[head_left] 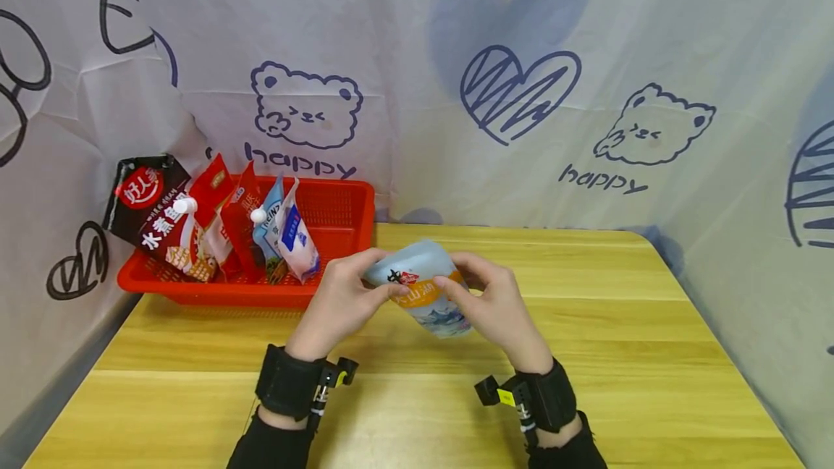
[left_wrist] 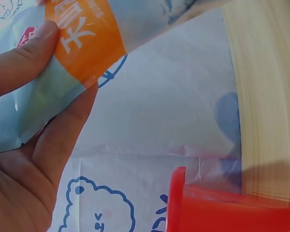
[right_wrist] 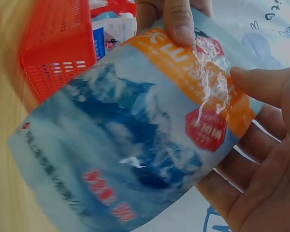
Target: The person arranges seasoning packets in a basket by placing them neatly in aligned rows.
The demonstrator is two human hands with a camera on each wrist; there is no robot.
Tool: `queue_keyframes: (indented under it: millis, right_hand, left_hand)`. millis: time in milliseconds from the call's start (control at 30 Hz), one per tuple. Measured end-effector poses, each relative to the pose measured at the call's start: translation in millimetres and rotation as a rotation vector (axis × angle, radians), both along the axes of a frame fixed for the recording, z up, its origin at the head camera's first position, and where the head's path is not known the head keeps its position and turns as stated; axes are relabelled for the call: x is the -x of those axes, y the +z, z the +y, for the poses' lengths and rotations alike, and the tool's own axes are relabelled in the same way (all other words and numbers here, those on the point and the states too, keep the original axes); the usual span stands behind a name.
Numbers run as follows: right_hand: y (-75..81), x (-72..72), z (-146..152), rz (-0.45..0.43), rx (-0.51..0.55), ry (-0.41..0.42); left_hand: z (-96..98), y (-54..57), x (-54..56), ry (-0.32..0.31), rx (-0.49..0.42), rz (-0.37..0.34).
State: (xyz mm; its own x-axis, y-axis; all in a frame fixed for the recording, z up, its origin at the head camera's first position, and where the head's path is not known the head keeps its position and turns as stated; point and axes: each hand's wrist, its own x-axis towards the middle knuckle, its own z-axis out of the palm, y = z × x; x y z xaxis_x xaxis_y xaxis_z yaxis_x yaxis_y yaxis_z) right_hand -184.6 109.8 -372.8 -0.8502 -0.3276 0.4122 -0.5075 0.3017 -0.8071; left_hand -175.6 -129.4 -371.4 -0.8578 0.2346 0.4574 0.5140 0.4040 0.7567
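Both hands hold one light-blue plastic pouch (head_left: 430,295) above the wooden table. It has an orange band, Chinese lettering and a printed mountain picture. The left hand (head_left: 345,299) pinches its upper left side, thumb in front and fingers behind. On the opposite side, the right hand (head_left: 491,302) pinches the pouch by its edge, thumb on the orange band. In the right wrist view the mountain face of the pouch (right_wrist: 130,130) is turned to the camera and hangs tilted. The left wrist view shows the left thumb lying over the orange band's edge.
A red plastic basket (head_left: 339,216) stands at the back left of the wooden table (head_left: 586,353). Several packets lean in its left part, among them a black seasoning bag (head_left: 146,201), a blue Heinz pouch (head_left: 270,234) and a white pouch (head_left: 297,237). A printed cloth (head_left: 417,93) hangs behind.
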Motion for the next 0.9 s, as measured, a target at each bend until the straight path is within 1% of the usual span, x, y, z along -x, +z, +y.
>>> queue_keyframes:
  millis: [100,167,333,433,533,600,700,767,900]
  right_hand:
    - [-0.7,-0.2,-1.8,0.033,0.003,-0.007]
    - [-1.6,0.1,-2.1,0.045,-0.001,-0.027]
    - [-4.2,2.0,-1.7,0.043,-0.001,-0.059]
    - [-6.0,3.0,-1.6,0.001,0.043,-0.052]
    - [-6.9,3.9,-2.1,-0.069,0.108,-0.041]
    - [-7.9,5.3,-2.8,-0.118,0.139,-0.034]
    - [-12.8,9.1,-4.1,-0.172,0.151,-0.027]
    - [-17.2,11.6,-5.3,-0.191,0.148,-0.022]
    - [-24.2,14.2,-9.0,-0.204,0.142,-0.017]
  left_hand:
    - [1.9,-0.4,0.1,-0.02,0.008,0.012]
    - [2.9,-0.4,-0.1,-0.023,0.016,0.016]
    - [4.3,0.2,-1.0,-0.013,0.019,0.022]
    - [4.1,0.3,-0.9,-0.001,-0.006,0.014]
    - [2.6,1.2,-1.1,0.0,-0.036,0.01]
    - [1.3,2.0,-1.2,-0.008,-0.039,0.018]
    - [-0.7,5.0,-3.1,-0.015,-0.007,0.016]
    - [-1.5,7.3,-5.0,-0.017,0.026,-0.002]
    - [-1.5,10.7,-9.9,-0.002,0.088,-0.036]
